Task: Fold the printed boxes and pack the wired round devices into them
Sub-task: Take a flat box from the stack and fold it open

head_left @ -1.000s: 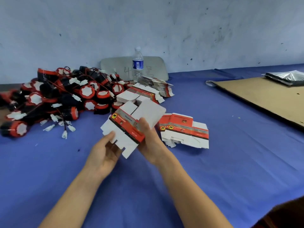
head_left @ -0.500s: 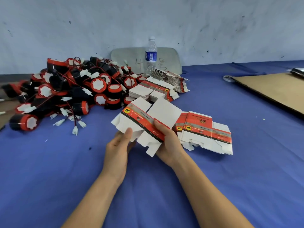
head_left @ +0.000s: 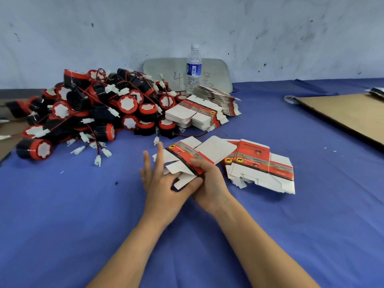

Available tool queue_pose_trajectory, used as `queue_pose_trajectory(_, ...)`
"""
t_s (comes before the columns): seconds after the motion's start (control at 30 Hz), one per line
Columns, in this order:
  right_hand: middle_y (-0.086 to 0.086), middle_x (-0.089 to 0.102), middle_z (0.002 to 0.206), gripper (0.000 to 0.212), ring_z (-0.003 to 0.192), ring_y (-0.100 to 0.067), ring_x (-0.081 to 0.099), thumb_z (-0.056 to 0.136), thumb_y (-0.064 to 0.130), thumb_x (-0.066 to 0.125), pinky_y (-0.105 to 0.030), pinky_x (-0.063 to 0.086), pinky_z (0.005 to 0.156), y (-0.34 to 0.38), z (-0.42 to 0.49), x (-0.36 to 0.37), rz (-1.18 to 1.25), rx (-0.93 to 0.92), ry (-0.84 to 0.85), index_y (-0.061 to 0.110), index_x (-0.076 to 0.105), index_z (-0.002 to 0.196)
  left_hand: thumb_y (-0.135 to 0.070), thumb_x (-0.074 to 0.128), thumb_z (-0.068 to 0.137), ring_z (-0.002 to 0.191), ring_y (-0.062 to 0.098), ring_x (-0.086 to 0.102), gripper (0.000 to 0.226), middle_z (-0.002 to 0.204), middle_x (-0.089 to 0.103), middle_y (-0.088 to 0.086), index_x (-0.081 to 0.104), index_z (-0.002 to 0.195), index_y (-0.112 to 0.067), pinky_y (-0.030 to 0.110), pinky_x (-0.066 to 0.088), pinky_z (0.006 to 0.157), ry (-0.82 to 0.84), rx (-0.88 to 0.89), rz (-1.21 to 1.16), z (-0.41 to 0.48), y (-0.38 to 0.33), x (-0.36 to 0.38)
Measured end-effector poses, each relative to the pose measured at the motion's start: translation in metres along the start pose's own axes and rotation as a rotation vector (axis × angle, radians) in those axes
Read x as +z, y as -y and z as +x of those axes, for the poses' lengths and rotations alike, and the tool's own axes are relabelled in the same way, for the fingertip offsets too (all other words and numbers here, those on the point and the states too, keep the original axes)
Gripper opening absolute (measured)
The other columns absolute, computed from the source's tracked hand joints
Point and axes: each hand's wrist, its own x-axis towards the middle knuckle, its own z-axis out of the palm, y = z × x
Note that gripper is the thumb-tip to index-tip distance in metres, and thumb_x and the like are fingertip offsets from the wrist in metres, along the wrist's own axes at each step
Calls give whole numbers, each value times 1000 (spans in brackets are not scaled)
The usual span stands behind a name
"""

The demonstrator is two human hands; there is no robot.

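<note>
The task was only at its beginning, as far as one could see: no box was folded yet and no device was packed. The devices (head_left: 93, 113) lay in a big heap at the far left of the desk (head_left: 62, 215), their wires tangled. The flat boxes (head_left: 259, 167) waited in a small stack just right of the hands, with more of them behind, beside the heap. One box (head_left: 216, 150) was in work, held low over the desk and not yet opened into shape, and its flaps stood out to the sides. The right hand (head_left: 212, 188) grasped it at the near end, with the thumb on the red printed band and the other fingers under the card. The left hand (head_left: 162, 183) was released: its fingers (head_left: 159, 156) were straight and spread, lying against the left flaps, and the thumb touched the lowest flap. I judge that opening this box was the step in hand, and nearly everything was left to do.
</note>
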Motion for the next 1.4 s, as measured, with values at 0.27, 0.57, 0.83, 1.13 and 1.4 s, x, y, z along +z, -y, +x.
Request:
queue_pose_trajectory(0.27,-2,60,89,71,90,-19,62,74,42,75,-45,46,101,-13,2,8,-117,-218,65,29,21,120,-57,48,87,134,-2,39,24,120,57,-34,58,108,-52,42,9,121,112,-167,-448,-3,-16,-10)
queue_pose_trajectory(0.57,-5,64,112,104,99,-25,63,57,37,79,-43,49,86,-9,12,1,-117,-414,-37,45,24,145,-55,46,86,115,14,61,60,119,67,0,59,125,-12,30,47,99,102,-169,-703,-6,-18,-11)
queue_pose_trajectory(0.83,2,75,95,28,97,-21,70,77,8,77,-36,55,87,-3,16,-15,-222,-460,-354,20,69,100,-35,44,98,66,-3,63,49,58,64,-10,59,58,-13,13,46,63,-470,-414,-687,1,-8,-15)
queue_pose_trajectory(1.13,9,74,96,22,95,-10,69,87,11,69,-21,55,81,-1,9,-9,-520,-540,-198,26,63,102,-29,60,94,101,-16,53,26,114,58,-23,52,118,-34,1,40,76,-443,-283,-546,7,-2,-21)
queue_pose_trajectory(1.4,-4,65,122,57,117,-23,60,80,48,63,-50,43,105,-1,1,4,-466,-434,-66,21,51,129,-47,61,81,104,-10,58,55,118,59,-21,39,131,-44,3,44,75,-209,-275,-694,4,-14,-21)
